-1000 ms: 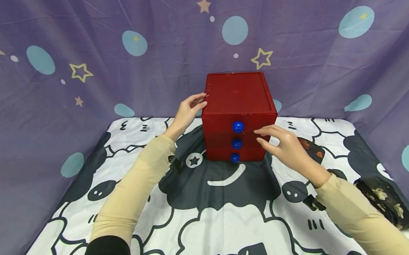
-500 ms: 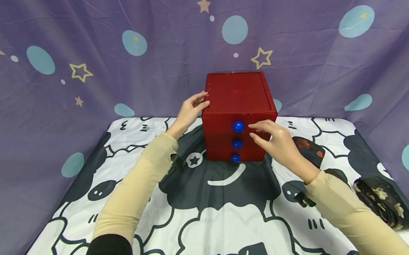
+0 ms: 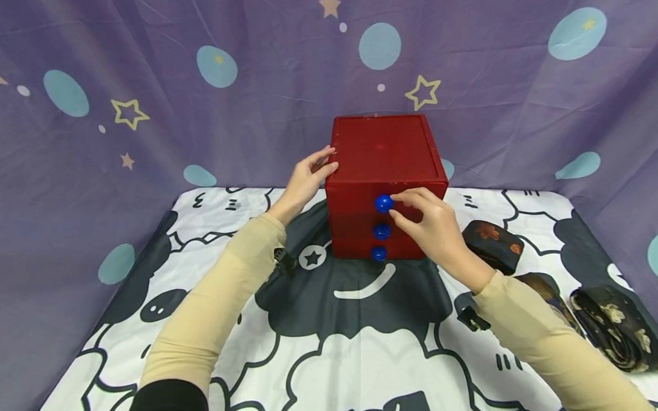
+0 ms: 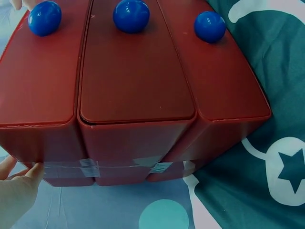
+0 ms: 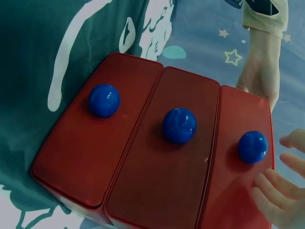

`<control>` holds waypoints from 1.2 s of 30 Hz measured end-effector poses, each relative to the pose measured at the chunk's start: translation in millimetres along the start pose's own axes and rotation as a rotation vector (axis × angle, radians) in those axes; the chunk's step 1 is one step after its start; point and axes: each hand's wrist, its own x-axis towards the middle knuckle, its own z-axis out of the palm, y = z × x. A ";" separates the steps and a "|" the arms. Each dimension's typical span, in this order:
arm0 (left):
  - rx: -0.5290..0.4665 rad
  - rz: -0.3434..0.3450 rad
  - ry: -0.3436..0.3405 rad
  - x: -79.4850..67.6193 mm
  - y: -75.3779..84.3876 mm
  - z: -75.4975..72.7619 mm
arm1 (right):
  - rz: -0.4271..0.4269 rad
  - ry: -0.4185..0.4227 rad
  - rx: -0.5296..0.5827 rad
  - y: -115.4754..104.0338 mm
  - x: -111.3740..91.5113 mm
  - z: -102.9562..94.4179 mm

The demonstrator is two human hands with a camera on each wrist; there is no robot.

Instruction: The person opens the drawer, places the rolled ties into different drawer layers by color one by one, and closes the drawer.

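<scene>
A red three-drawer cabinet (image 3: pixel 383 149) stands at the back of the table, each drawer front bearing a round blue knob. All three drawers are pushed in. My left hand (image 3: pixel 301 184) rests against the cabinet's upper left edge; in the left wrist view its fingertips (image 4: pixel 35 171) touch the side wall, near a strip of clear tape (image 4: pixel 66 170). My right hand (image 3: pixel 434 225) is at the top drawer, thumb and forefinger spread just right of the top knob (image 3: pixel 383 203). The right wrist view shows its fingers (image 5: pixel 274 191) beside that knob (image 5: pixel 252 147), a small gap between.
Right of the cabinet lies a dark folded item with orange flowers (image 3: pixel 492 246). A dark folded cloth with cream flowers (image 3: pixel 618 328) is farther right, with another dark item (image 3: pixel 546 288) partly behind my right forearm. A purple curtain (image 3: pixel 277 123) hangs behind the table.
My right hand has moved left across the drawer front to the top knob. The left hand has shifted slightly onto the cabinet's upper edge. The cabinet stays put.
</scene>
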 end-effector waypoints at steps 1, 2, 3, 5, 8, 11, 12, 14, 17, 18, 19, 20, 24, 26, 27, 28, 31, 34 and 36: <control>-0.004 -0.001 -0.001 0.2 -0.1 0.0 | 0.003 0.002 0.001 -0.5 0.4 1.0; -0.008 -0.003 -0.004 0.2 -0.2 -0.2 | 0.006 0.005 0.000 -0.9 0.9 2.1; -0.012 -0.003 -0.005 0.4 -0.5 -0.2 | 0.006 0.009 -0.001 -1.2 1.3 3.1; -0.017 -0.004 -0.008 0.4 -0.7 -0.3 | 0.004 0.017 -0.003 -1.9 1.9 5.2; -0.009 -0.004 -0.004 -0.4 -0.6 -0.3 | -0.003 0.028 -0.005 -2.6 2.6 8.0; -0.003 0.001 0.003 -1.1 -0.4 0.0 | -0.009 0.038 -0.015 -3.4 3.4 10.6; 0.002 0.005 0.006 -1.4 -0.3 0.1 | -0.008 0.040 -0.020 -3.5 3.6 11.5; 0.010 0.012 0.008 -2.0 0.2 0.2 | -0.006 0.044 -0.030 -3.8 4.0 13.3; 0.014 0.018 0.009 -2.7 1.0 0.2 | -0.002 0.049 -0.042 -4.2 4.4 15.8; 0.014 0.018 0.009 -2.9 1.2 0.1 | -0.001 0.052 -0.043 -4.3 4.6 16.5; 0.012 0.018 0.009 -3.0 1.3 0.2 | -0.002 0.056 -0.045 -4.4 4.8 17.3; 0.008 0.018 0.010 -3.1 1.4 0.2 | -0.003 0.060 -0.048 -4.4 5.0 18.1; -0.001 0.011 0.006 -3.5 1.3 -0.5 | -0.008 0.073 -0.061 -5.1 5.6 20.8; -0.006 0.010 0.007 -3.2 0.9 -0.6 | -0.007 0.073 -0.069 -5.5 5.4 22.3; -0.010 0.009 0.007 -3.0 0.8 -0.6 | -0.004 0.073 -0.073 -5.6 5.3 23.0; -0.013 0.010 0.007 -2.8 0.6 -0.4 | -0.003 0.072 -0.078 -5.7 5.2 23.9; -0.021 0.013 0.009 -1.9 0.0 0.4 | 0.000 0.069 -0.085 -5.6 4.9 26.4; -0.020 0.009 0.008 -2.0 -0.2 0.5 | 0.000 0.070 -0.089 -5.0 5.2 28.9; -0.018 0.009 0.008 -2.0 -0.5 0.5 | 0.001 0.071 -0.092 -4.6 5.3 30.2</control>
